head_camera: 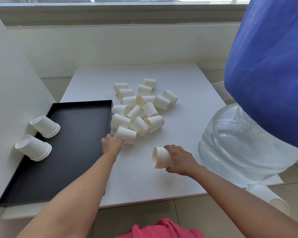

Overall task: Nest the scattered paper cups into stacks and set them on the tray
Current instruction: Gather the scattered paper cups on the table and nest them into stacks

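Observation:
Several white paper cups [141,107] lie scattered on their sides in the middle of the white table [187,93]. My left hand [111,143] grips the nearest loose cup [126,134] at its rim end, just right of the tray's edge. A nested stack of cups [162,158], held sideways above the table with its open mouths pointing left, sits in the grip of my right hand [181,159]. The black tray [76,121] lies at the left. Two stacks stand upside down on its left side, one farther back [45,126] and one nearer [33,147].
A large water bottle [239,143] with a blue cover [268,74] stands at the table's right edge. A lone cup [268,197] lies on the tiled floor below it. A white wall panel runs along the tray's left. A window ledge is behind the table.

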Demonstrator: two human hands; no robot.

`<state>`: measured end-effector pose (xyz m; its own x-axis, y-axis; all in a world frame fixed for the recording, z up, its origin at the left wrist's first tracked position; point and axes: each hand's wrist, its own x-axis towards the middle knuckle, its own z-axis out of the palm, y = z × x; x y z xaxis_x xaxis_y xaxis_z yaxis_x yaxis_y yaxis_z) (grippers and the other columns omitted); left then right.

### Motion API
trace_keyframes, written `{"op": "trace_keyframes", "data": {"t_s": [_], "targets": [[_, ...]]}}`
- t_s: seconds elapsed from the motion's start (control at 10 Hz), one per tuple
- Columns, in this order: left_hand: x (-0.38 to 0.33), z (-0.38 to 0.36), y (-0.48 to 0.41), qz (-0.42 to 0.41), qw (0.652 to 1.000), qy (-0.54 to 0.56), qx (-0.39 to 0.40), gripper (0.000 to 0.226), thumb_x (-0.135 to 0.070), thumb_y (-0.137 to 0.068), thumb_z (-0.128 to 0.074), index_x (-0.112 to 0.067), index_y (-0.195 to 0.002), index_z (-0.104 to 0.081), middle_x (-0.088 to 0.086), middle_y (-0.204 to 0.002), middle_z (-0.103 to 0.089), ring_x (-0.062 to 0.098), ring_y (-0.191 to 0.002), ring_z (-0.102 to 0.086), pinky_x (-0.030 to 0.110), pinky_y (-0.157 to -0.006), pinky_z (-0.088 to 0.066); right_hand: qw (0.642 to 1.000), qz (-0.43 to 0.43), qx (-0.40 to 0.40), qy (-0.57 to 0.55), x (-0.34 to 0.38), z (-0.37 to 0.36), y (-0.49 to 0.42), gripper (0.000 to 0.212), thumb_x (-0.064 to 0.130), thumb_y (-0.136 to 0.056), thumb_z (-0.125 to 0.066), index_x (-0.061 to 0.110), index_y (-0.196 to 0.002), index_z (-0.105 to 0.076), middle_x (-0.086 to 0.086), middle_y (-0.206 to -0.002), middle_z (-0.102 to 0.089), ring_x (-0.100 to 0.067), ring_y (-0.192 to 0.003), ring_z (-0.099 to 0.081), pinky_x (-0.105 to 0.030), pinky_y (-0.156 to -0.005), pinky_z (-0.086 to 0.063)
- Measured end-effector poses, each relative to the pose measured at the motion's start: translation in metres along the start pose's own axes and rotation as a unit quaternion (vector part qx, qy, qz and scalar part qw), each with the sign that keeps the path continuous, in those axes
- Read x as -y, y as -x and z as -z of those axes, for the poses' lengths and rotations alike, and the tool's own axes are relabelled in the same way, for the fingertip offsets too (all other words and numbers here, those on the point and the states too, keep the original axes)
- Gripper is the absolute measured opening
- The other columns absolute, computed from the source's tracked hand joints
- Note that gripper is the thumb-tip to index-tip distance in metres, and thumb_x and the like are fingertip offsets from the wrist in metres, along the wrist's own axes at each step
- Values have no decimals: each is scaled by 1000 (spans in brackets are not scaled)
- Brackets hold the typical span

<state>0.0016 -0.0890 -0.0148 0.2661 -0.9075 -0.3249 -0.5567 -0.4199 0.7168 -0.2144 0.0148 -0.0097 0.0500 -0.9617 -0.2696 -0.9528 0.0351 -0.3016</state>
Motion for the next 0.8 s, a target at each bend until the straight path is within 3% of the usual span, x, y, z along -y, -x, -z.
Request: {"op": "trace_keyframes", "data": {"t_s": [0.1,0.2,0.3,0.6,0.8], "targets": [[-1,-1,-3,1,1000,3,25,41,-28,-87,-60,-9,-122,-53,13,-134,-38,33,-108,-52,35,-91,-41,1000,-5,-4,1,-2,1,0,68,29,-77,-65,22,-136,-33,0,-131,-44,-22,-123,-41,-35,-90,-42],[2,-3,-4,-8,1000,9,24,22,-22,-87,-61,-7,-102,-61,13,-126,-47,27,-89,-50,33,-81,-42,1000,-9,-4,1,-3,1,-1,68,29,-77,-64,22,-136,-32,0,-131,-43,-22,-123,-41,-35,-89,-42],[10,-7,-3,-23,999,33,36,13,-18,-88,-59,-6,-92,-62,15,-110,-61,25,-85,-50,33,-76,-41,1000,-15,-2,2,-3,-2,-2,68,29,-77,-65,22,-136,-32,0,-131,-44,-21,-123,-41,-35,-90,-42],[27,-4,23,-75,987,134,42,12,-18,-90,-56,-7,-89,-62,6,-78,-59,20,-76,-52,31,-70,-40,997,-72,-2,-22,-5,-6,-10,66,31,-74,-68,20,-131,-36,0,-126,-47,-21,-121,-43,-33,-83,-40],[21,-7,42,-101,977,172,81,7,-15,-88,-60,-9,-85,-63,1,-72,-60,13,-67,-53,23,-62,-41,997,-63,-11,-41,6,-5,-15,64,31,-73,-69,20,-128,-38,0,-123,-48,-21,-119,-44,-31,-78,-36]]}}
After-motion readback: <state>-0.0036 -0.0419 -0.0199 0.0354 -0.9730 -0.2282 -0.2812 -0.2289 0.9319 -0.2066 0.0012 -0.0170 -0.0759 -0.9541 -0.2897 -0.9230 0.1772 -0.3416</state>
